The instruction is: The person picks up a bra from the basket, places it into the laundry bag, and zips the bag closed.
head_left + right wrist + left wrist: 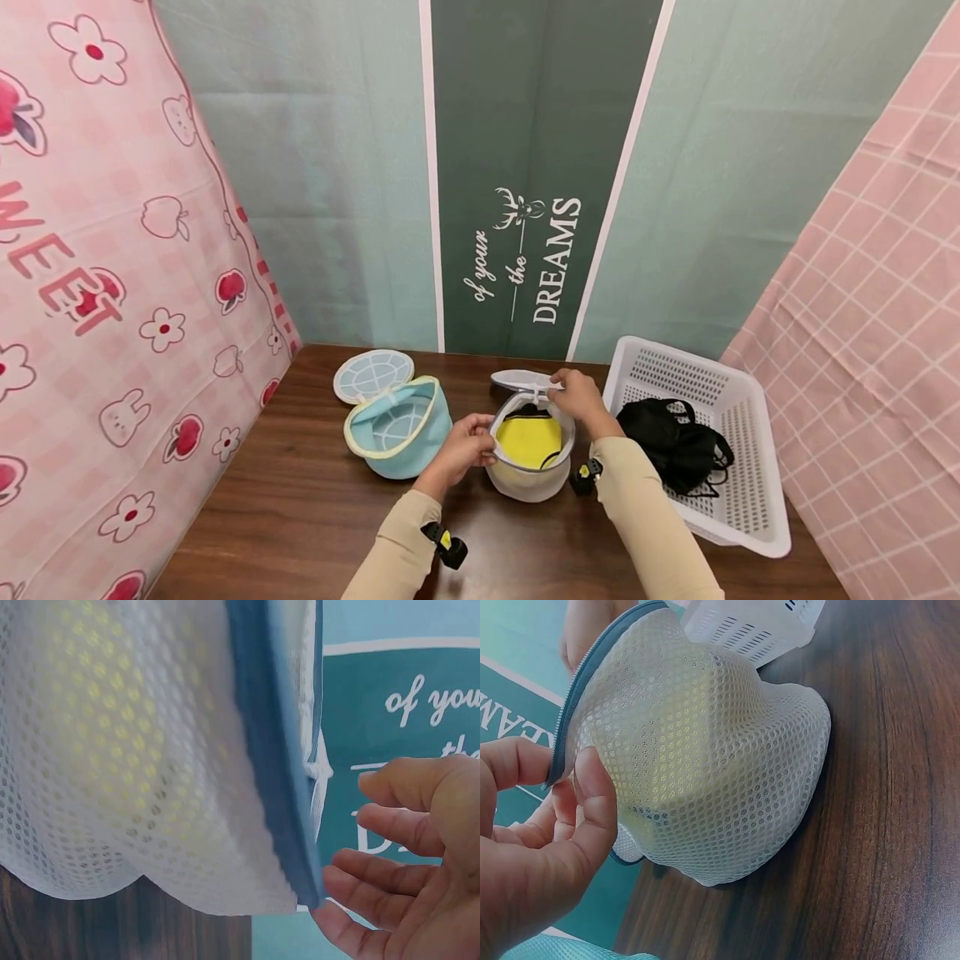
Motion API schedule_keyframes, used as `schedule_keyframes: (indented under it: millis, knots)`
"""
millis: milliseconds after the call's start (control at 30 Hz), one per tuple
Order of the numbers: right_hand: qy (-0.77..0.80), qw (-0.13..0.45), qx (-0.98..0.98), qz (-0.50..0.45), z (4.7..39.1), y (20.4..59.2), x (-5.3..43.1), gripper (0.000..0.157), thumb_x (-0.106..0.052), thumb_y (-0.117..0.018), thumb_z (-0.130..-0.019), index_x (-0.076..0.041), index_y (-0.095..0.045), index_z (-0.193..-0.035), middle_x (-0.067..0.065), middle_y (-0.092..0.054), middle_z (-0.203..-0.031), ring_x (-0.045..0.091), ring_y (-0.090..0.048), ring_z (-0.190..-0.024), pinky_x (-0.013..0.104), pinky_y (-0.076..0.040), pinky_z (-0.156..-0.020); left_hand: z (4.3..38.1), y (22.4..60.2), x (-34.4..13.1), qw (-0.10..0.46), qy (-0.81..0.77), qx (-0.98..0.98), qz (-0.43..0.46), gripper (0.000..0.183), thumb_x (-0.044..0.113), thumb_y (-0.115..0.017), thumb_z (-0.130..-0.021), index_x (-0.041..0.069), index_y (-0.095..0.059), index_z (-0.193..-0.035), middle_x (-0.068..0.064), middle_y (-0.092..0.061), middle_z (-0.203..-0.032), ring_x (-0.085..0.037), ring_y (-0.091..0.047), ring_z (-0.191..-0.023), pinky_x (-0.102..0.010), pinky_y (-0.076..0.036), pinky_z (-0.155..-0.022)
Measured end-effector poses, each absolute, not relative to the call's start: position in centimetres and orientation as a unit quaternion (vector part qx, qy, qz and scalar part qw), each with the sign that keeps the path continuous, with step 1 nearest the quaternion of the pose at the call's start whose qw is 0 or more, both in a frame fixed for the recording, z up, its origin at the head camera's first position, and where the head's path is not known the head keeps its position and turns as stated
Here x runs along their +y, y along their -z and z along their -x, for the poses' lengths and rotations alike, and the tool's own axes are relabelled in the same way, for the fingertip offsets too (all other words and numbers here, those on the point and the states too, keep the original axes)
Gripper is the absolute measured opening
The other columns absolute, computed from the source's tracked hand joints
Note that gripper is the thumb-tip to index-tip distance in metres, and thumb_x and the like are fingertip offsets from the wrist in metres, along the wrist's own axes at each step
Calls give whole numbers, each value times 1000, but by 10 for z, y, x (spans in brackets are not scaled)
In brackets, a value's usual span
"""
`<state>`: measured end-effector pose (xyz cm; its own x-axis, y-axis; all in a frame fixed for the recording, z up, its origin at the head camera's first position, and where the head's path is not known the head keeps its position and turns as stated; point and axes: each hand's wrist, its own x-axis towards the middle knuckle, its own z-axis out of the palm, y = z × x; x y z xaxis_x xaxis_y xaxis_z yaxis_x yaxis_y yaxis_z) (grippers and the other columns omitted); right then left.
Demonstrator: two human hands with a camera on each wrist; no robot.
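A white mesh laundry bag (528, 487) with a grey-blue zip edge stands unzipped on the table, its round lid (521, 380) folded back. Inside lie a yellow cloth (528, 440) with dark trim and something black behind it. My left hand (467, 443) pinches the left side of the rim between thumb and fingers; the left wrist view shows the zip edge (592, 664) there. At the back right, my right hand (581, 396) is by the lid and rim. Its fingers (386, 870) are loosely bent and spread, fingertips right at the zip edge, nothing between them.
Left of the white bag, a light-blue mesh bag (412, 460) with yellow trim stands open, its lid (373, 375) laid back. A white plastic basket (772, 508) on the right holds black garments (667, 442). Hanging cloths surround the brown table (292, 508).
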<state>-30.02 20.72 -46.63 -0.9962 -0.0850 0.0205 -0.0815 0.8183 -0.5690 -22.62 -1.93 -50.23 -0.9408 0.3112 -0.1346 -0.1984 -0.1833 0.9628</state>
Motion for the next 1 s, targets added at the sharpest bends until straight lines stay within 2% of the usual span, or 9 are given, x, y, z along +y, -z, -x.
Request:
schedule_keyframes:
  millis: [300, 533, 700, 867, 1000]
  knots:
    - [344, 40, 938, -17, 315, 471, 216, 37, -13, -56, -89, 8, -56, -119, 24, -57, -113, 37, -54, -103, 48, -44, -84, 229, 508, -17, 164, -768, 618, -36, 46, -8, -51, -77, -10, -44, -123, -6, -47, -78, -15, -53, -61, -25, -49, -53]
    - [386, 71, 917, -69, 321, 473, 220, 42, -14, -56, -87, 10, -53, -120, 26, -54, -117, 35, -54, -101, 45, -47, -80, 233, 513, -13, 165, -773, 611, -34, 45, -6, -52, -76, -8, -46, -121, -6, -45, -79, -16, -54, -63, -25, -49, -52]
    - [448, 100, 880, -119, 327, 482, 224, 45, -16, -55, -89, 10, -48, -124, 27, -49, -120, 35, -52, -100, 46, -46, -82, 233, 512, -14, 171, -778, 604, -33, 46, -6, -51, -77, -8, -45, -123, -8, -46, -81, -17, -54, -68, -25, -50, -53]
    - [510, 127, 839, -137, 330, 491, 226, 41, -15, -51, -92, 10, -48, -125, 25, -48, -121, 32, -50, -98, 44, -46, -82, 232, 512, -16, 173, -777, 605, -30, 47, -6, -51, -77, -8, -44, -123, -9, -48, -83, -18, -55, -71, -27, -51, -54]
    - [543, 135, 816, -146, 331, 498, 228, 32, -12, -48, -92, 11, -53, -114, 21, -49, -110, 28, -48, -90, 38, -46, -75, 232, 513, -17, 175, -778, 602, -23, 47, -7, -51, -76, -9, -44, -123, -10, -48, -83, -19, -56, -71, -28, -52, -55]
